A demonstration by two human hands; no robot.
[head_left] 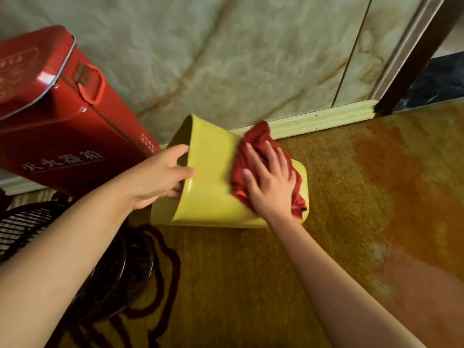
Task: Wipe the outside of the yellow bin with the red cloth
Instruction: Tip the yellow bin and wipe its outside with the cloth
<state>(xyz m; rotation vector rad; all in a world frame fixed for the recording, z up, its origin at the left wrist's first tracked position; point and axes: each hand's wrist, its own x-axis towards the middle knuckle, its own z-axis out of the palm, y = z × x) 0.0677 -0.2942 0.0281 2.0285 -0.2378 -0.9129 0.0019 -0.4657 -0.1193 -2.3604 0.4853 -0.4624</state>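
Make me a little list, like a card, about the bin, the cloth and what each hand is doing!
bin: yellow bin, tipped on its side on the floor, opening toward the red box
cloth: red cloth, bunched, pressed flat on the bin's outer wall
left hand: left hand grips the bin's rim, fingers inside
right hand: right hand lies open, palm down on the cloth
nearby: red box against the wall; dark fan at lower left
floor: floor, glossy brown-orange

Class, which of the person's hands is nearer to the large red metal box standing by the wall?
Left. The left hand grips the tipped yellow plastic bin's rim just beside the red metal box; the right hand presses the red cloth farther away.
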